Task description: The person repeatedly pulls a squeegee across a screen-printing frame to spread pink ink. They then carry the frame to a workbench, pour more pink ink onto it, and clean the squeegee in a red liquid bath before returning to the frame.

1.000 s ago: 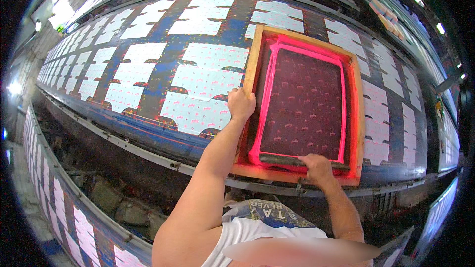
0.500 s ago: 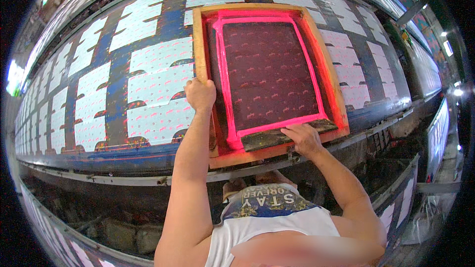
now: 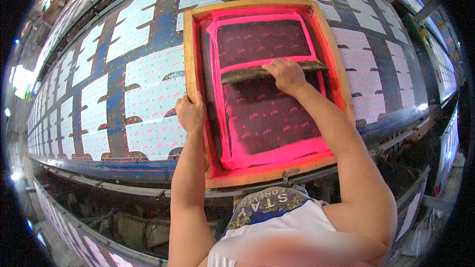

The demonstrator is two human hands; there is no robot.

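My left hand [image 3: 190, 112] pinches the left bar of the big tan wooden frame [image 3: 189, 59], which looks stiff and maybe heavy. Inside the frame, the thin dark mesh [image 3: 262, 42] looks easy to tear. Across it, just past the frame's middle, my right hand [image 3: 287, 75] clutches the long dark flat squeegee [image 3: 242, 74], likely firm but slippery from bright pink paint [image 3: 284, 155], best held near its middle.

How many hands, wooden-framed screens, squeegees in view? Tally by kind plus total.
Hands: 2 (left hand, right hand)
Wooden-framed screen: 1
Squeegee: 1
Total: 4
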